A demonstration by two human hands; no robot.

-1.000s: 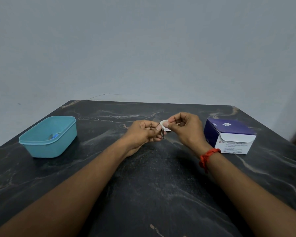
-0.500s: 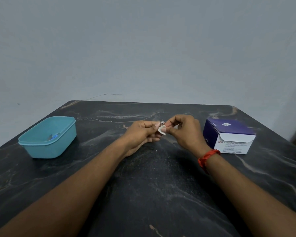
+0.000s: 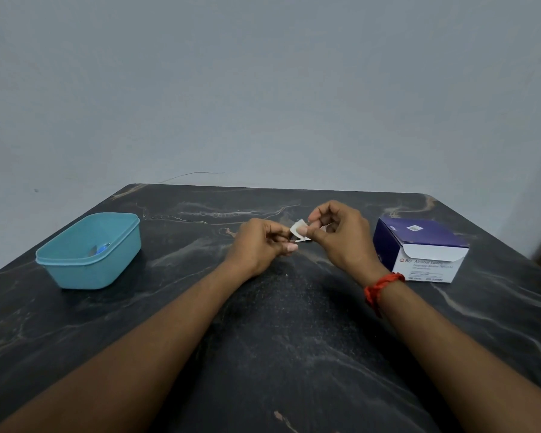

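Note:
Over the middle of the dark marble table (image 3: 278, 339) my two hands meet. My right hand (image 3: 341, 239) pinches a small white swab (image 3: 296, 229) between thumb and forefinger. My left hand (image 3: 260, 245) has its fingers curled round a small dark thing that presses against the swab; the thing is mostly hidden, so I cannot tell what it is. A red thread band (image 3: 381, 285) circles my right wrist.
A teal plastic tub (image 3: 88, 267) stands at the left with a small blue item inside. A purple and white box of alcohol swabs (image 3: 419, 251) lies at the right, its flap shut. A grey wall rises behind the table's far edge.
Both hands stay together at the table's middle. The swab has shifted slightly against the thing in my left hand, with my right fingers turning a little.

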